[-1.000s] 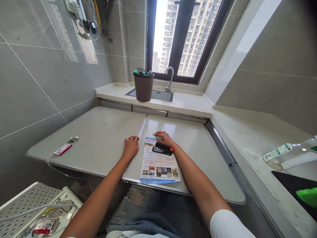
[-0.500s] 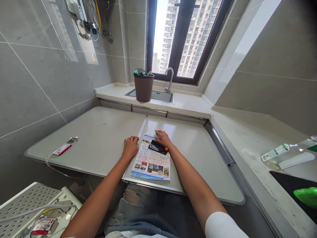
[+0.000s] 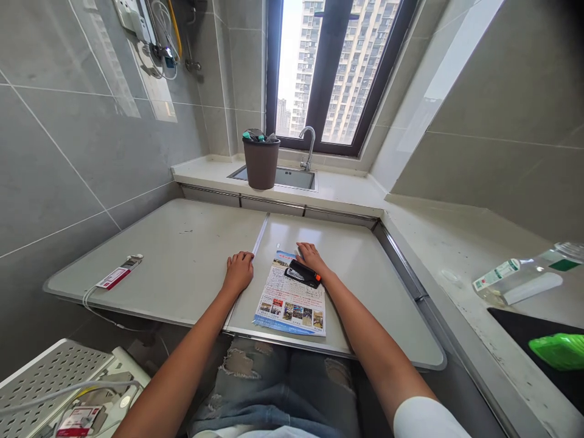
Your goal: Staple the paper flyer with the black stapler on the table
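A printed leaflet (image 3: 291, 311) with rows of small photos lies on the pale folding table, near its front edge. On its upper part rests a black stapler (image 3: 302, 274) with an orange tip. My right hand (image 3: 312, 257) lies over the leaflet's upper right corner, fingers stretched out, its heel beside the stapler; whether it presses the paper cannot be made out. To the left, my left hand (image 3: 239, 271) lies palm down on the table by the centre seam, holding nothing. A gap separates it from the leaflet.
A brown bin (image 3: 261, 164) stands at the sink (image 3: 295, 177) under the window. On the left of the table (image 3: 191, 261) lies a red-and-white labelled device (image 3: 119, 273) with a cable. A clear bottle (image 3: 524, 280) and green packet (image 3: 559, 351) lie on the right counter.
The leaflet and the stapler on it have slid to the right along with my right hand. My left hand has stayed near the seam, and the gap to the paper is wider.
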The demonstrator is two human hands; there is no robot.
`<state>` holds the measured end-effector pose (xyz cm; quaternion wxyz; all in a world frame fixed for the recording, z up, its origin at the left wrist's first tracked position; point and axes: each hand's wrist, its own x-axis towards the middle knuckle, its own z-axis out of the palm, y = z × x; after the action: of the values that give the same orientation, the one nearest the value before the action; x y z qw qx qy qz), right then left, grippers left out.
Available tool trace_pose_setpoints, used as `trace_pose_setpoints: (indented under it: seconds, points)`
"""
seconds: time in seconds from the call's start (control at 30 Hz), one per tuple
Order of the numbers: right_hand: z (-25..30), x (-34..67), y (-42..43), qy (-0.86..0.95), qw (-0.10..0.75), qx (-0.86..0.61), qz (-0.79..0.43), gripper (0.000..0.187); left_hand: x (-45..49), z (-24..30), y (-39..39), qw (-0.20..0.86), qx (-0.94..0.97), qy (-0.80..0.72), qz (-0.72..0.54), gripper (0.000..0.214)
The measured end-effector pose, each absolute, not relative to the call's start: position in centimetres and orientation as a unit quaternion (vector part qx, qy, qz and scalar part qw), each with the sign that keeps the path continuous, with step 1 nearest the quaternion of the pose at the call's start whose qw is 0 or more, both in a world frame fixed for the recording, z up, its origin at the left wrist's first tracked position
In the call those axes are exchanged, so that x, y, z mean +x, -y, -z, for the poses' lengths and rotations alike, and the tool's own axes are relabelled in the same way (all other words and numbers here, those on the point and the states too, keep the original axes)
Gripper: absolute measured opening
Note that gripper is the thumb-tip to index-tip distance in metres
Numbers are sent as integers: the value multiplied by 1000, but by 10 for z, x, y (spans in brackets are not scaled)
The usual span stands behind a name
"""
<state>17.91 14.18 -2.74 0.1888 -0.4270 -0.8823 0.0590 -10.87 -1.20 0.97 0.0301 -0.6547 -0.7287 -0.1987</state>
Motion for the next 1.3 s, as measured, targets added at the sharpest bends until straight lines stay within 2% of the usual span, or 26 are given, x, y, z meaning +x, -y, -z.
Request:
trace_pose_setpoints:
  seconds: [0.43,0.87,1.1,1.2,1.3]
  points:
    - [39,275,-148,868,219,-444,-35,47,-109,-10,13,35,-657,724,209,34]
    - [36,279,-151,875,217,-432,-33,42,-111,-8,12,33,-658,723,206,33]
    - [26,273,-153,888,219,-397,-73,36,-109,-10,12,31,-656,728,196,34]
    - [18,272,-152,891,254,-360,-109,34,-110,-8,11,31,-655,730,192,33]
    - [7,277,-144,838,367,-384,-125,37,-111,-7,11,35,-656,730,189,34]
